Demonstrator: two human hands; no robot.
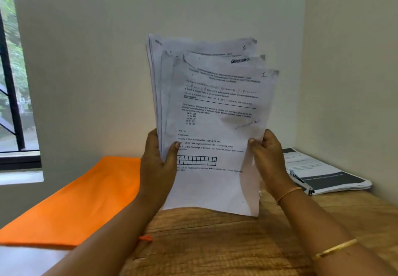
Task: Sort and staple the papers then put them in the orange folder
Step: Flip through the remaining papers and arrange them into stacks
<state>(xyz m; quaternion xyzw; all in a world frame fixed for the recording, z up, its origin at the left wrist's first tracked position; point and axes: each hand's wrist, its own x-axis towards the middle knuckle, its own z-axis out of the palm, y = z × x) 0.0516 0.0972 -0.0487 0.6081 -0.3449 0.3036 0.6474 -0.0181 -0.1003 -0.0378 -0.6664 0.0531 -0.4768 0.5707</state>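
While apparently mid-sort, clasped fanned sheaf of white printed papers (215,114) upright above wooden tabletop (215,245), left grip (158,164) pinching lower-left edge, right grip (269,157) lower-right. Judged unstapled, unfiled; noted flat orange folder (81,200) lying left on tabletop.

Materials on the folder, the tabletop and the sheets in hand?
Folder: matte orange with soft-looking edges and no glare. It looks like non-woven fabric or soft plastic, can't tell which.
Table: wood or wood-look laminate, with visible grain and low sheen.
Papers: thin white printed paper. The corners curl and the sheets fan apart.
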